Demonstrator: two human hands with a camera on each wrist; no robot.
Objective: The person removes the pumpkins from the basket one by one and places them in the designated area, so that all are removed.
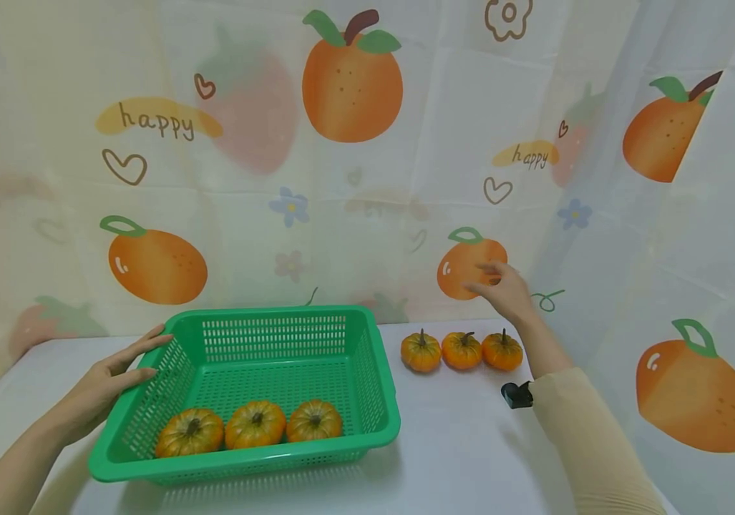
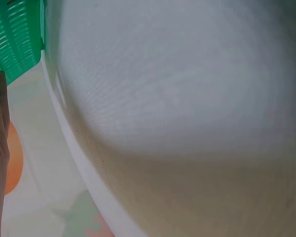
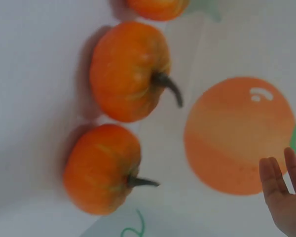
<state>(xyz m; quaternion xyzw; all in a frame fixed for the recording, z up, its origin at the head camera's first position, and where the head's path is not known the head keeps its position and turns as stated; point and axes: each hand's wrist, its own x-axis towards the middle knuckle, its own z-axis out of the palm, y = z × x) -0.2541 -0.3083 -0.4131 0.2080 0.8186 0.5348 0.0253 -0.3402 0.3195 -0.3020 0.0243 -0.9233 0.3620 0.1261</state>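
My left hand (image 1: 106,383) rests on the left rim of a green plastic basket (image 1: 380,386), its fingers stretched along the edge. Inside the basket, along its near wall, sit three small pumpkins: a left one (image 1: 190,433), a middle one (image 1: 255,425) and a right one (image 1: 314,420). Raised above the table at the right, my right hand (image 1: 506,292) holds nothing, fingers apart. Just below it, three orange pumpkins stand in a row: one on the left (image 1: 421,352), a center one (image 1: 461,350) and one on the right (image 1: 502,350), nearest the hand.
A small black object (image 1: 517,395) shows beside the right sleeve. The white table (image 1: 457,443) ends at the back against a fruit-printed curtain (image 1: 245,236), which also runs along the right side.
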